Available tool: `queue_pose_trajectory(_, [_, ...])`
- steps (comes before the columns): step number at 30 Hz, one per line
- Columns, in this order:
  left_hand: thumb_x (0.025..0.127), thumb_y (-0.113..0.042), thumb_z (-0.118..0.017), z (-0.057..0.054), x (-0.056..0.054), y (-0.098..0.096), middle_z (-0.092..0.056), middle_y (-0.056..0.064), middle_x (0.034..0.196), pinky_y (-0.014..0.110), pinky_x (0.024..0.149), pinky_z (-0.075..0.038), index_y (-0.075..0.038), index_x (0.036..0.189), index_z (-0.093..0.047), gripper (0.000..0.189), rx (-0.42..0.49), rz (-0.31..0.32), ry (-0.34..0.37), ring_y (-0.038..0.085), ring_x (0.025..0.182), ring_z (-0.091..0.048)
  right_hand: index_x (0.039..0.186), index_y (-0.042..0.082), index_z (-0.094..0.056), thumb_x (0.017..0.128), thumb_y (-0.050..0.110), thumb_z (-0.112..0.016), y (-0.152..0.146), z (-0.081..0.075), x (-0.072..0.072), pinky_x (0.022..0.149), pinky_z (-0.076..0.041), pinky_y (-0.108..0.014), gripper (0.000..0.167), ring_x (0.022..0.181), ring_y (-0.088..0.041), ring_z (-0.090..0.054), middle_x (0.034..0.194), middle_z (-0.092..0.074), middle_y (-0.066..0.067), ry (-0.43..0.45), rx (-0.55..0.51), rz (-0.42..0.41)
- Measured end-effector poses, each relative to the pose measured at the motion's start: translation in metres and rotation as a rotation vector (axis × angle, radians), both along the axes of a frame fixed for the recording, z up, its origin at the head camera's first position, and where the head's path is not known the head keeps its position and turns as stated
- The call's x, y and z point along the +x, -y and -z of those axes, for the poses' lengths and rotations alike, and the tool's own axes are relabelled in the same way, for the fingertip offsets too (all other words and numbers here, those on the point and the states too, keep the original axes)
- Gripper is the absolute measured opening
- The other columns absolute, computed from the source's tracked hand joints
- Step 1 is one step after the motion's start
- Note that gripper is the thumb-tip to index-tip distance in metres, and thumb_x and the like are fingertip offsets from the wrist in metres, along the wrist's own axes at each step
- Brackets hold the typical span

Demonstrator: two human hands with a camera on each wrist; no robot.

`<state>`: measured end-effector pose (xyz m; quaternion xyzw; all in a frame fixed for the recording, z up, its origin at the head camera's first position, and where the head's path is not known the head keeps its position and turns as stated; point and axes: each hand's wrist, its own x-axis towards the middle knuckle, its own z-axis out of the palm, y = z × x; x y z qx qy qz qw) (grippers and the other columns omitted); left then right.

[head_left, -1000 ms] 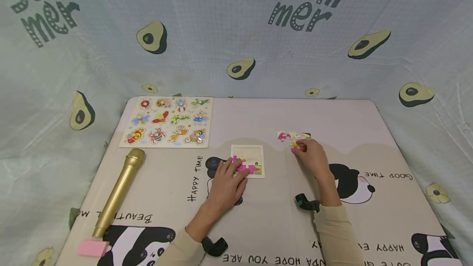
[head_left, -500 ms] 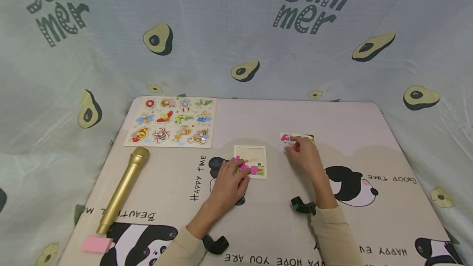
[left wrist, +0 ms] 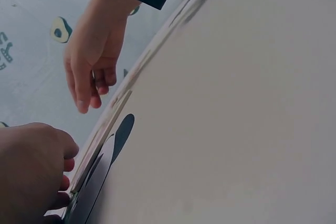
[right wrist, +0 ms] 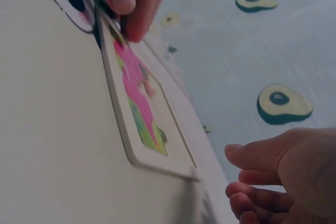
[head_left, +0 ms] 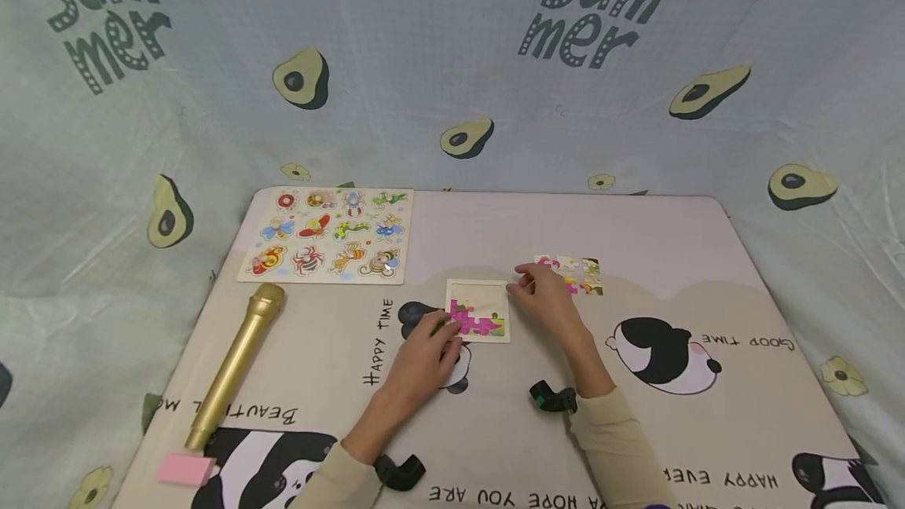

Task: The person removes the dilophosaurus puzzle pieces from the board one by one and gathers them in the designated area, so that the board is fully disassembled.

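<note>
- Head view: the puzzle frame (head_left: pixel 482 295) lies flat on the table (head_left: pixel 495 422), between the left hand (head_left: pixel 422 360) and the right hand (head_left: pixel 551 301).
- Inside the frame, pink-and-green pieces (head_left: pixel 481 326) fill the near part and run up the side by the left hand; bare backing shows beyond, toward the right hand.
- Left hand: bent fingers at the frame's near-left corner; whether they pinch it I cannot tell.
- Right hand: loosely curled, holding nothing. Right wrist view shows it apart from the frame's end, a gap the head view hardly reveals.
- Left wrist view catches the frame only edge-on, with the right hand's fingers hanging down.
- Loose pieces (head_left: pixel 591 273) lie just right of the right hand's fingers, partly covered by them.
- Open tabletop stretches from both hands to the far edge.
- Beyond and left of the left hand lies an insect board (head_left: pixel 327 246); farther left and nearer, a gold microphone (head_left: pixel 233 371), then a pink block (head_left: pixel 186 470).
</note>
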<state>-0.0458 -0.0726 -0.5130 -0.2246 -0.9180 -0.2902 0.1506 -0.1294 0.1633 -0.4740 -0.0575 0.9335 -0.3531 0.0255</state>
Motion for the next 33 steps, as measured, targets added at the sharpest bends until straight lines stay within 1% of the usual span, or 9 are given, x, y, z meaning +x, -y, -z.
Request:
queue_pose_trajectory(5, [0.095, -0.017, -0.066, 0.0, 0.001, 0.001, -0.066, 0.013, 0.124, 0.039, 0.102, -0.054, -0.002, 0.117, -0.073, 0.027, -0.029, -0.008, -0.006, 0.026, 0.118, -0.064, 0.125, -0.001, -0.065, 0.093, 0.022, -0.071, 0.016, 0.004, 0.001, 0.069, -0.046, -0.026, 0.04, 0.081, -0.02, -0.054, 0.093, -0.063, -0.01, 0.012, -0.026, -0.045])
queue_pose_trajectory(12, [0.094, -0.015, -0.067, 0.0, 0.002, 0.003, -0.067, 0.013, 0.124, 0.044, 0.112, -0.047, -0.001, 0.114, -0.074, 0.025, -0.046, -0.019, -0.022, 0.028, 0.12, -0.064, 0.122, 0.0, -0.067, 0.092, 0.022, -0.073, 0.036, 0.007, 0.007, 0.069, -0.044, -0.026, 0.038, 0.079, -0.017, -0.051, 0.089, -0.06, -0.008, 0.013, -0.013, -0.109])
queue_pose_trajectory(17, [0.094, -0.015, -0.068, 0.001, 0.002, 0.003, -0.067, 0.013, 0.123, 0.046, 0.111, -0.047, 0.0, 0.113, -0.074, 0.025, -0.054, -0.019, -0.038, 0.028, 0.118, -0.065, 0.12, 0.002, -0.069, 0.091, 0.022, -0.074, 0.045, 0.01, 0.011, 0.068, -0.044, -0.025, 0.036, 0.078, -0.015, -0.05, 0.09, -0.06, -0.005, 0.008, 0.005, -0.142])
queue_pose_trajectory(22, [0.094, -0.015, -0.068, 0.002, 0.003, 0.002, -0.067, 0.012, 0.121, 0.046, 0.11, -0.048, -0.001, 0.113, -0.074, 0.025, -0.064, -0.023, -0.042, 0.026, 0.115, -0.066, 0.115, 0.001, -0.071, 0.09, 0.021, -0.075, 0.052, 0.012, 0.015, 0.067, -0.044, -0.024, 0.032, 0.076, -0.014, -0.05, 0.088, -0.058, -0.006, -0.025, 0.017, -0.189])
queue_pose_trajectory(26, [0.094, -0.015, -0.068, 0.002, 0.003, 0.002, -0.067, 0.011, 0.12, 0.047, 0.11, -0.048, -0.001, 0.112, -0.075, 0.024, -0.066, -0.022, -0.049, 0.026, 0.115, -0.066, 0.115, 0.001, -0.072, 0.091, 0.022, -0.075, 0.056, 0.015, 0.019, 0.071, -0.045, -0.027, 0.033, 0.079, -0.015, -0.051, 0.097, -0.06, -0.008, -0.042, 0.052, -0.218])
queue_pose_trajectory(29, [0.094, -0.015, -0.068, 0.002, 0.002, 0.001, -0.067, 0.012, 0.121, 0.048, 0.11, -0.048, -0.001, 0.112, -0.075, 0.024, -0.066, -0.017, -0.056, 0.027, 0.116, -0.066, 0.116, 0.003, -0.072, 0.092, 0.023, -0.073, 0.059, 0.018, 0.021, 0.075, -0.046, -0.031, 0.031, 0.082, -0.016, -0.052, 0.102, -0.06, -0.008, -0.047, 0.077, -0.225])
queue_pose_trajectory(33, [0.093, -0.015, -0.068, 0.002, 0.002, 0.001, -0.067, 0.012, 0.121, 0.048, 0.109, -0.048, -0.001, 0.112, -0.075, 0.025, -0.065, -0.014, -0.061, 0.027, 0.116, -0.066, 0.113, 0.003, -0.071, 0.092, 0.021, -0.073, 0.061, 0.02, 0.02, 0.077, -0.048, -0.033, 0.028, 0.081, -0.016, -0.051, 0.098, -0.057, -0.007, -0.053, 0.089, -0.217])
